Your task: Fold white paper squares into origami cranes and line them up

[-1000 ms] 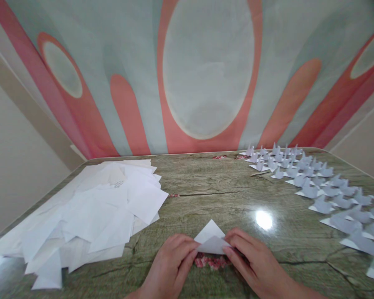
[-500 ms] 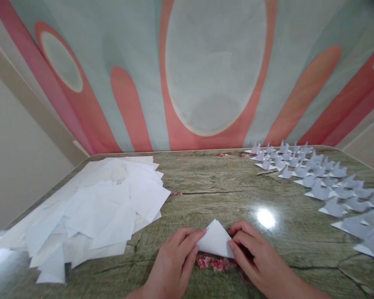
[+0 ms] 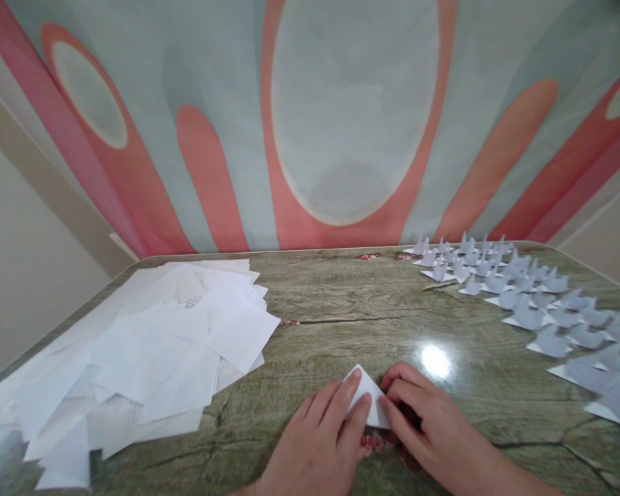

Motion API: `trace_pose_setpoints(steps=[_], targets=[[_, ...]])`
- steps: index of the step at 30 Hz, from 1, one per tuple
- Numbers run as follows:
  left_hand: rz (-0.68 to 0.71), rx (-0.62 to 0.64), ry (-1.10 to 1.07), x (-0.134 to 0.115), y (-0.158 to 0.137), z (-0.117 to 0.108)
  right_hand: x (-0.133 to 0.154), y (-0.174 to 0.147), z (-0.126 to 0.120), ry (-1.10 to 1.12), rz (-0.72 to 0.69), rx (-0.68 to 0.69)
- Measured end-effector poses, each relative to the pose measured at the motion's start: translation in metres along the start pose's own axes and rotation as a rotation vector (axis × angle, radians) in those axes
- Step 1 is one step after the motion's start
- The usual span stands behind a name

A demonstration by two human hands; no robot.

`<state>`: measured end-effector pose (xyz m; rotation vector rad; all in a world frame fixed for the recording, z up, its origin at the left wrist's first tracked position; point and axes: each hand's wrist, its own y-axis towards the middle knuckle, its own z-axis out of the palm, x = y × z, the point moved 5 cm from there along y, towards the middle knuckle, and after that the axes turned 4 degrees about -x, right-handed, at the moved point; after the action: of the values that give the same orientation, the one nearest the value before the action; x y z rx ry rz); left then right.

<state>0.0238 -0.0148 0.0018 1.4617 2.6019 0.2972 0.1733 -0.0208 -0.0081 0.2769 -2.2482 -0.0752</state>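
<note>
A small folded sheet of white paper (image 3: 376, 412) lies on the table in front of me, one corner pointing away. My left hand (image 3: 315, 430) is laid over its left part, with outstretched fingers pressing on the top face and covering much of it. At the right corner, my right hand (image 3: 424, 417) pinches the paper between thumb and curled fingers. The paper's underside and left corner are hidden.
A loose heap of white paper sheets (image 3: 170, 358) covers the table's left side. Rows of several folded paper birds (image 3: 527, 317) stand along the right. The wood-patterned table (image 3: 331, 296) meets a printed wall covering (image 3: 335, 238) at its back edge.
My left hand has moved right, from the paper's left corner onto its top face. My right hand stays at the right corner. The view has shifted slightly.
</note>
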Motion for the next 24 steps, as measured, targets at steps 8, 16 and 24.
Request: trace_pose_setpoints(steps=[8, 16, 24], targets=[[-0.041, 0.103, -0.188, 0.019, -0.002, 0.011, -0.007, 0.000, 0.000, -0.001, 0.018, -0.059], [-0.096, 0.162, -0.167, 0.017, 0.000, 0.009, -0.004, -0.004, 0.003, -0.008, -0.118, -0.060], [-0.114, 0.159, -0.094, 0.018, -0.004, 0.012, -0.008, -0.009, 0.004, -0.093, -0.197, -0.025]])
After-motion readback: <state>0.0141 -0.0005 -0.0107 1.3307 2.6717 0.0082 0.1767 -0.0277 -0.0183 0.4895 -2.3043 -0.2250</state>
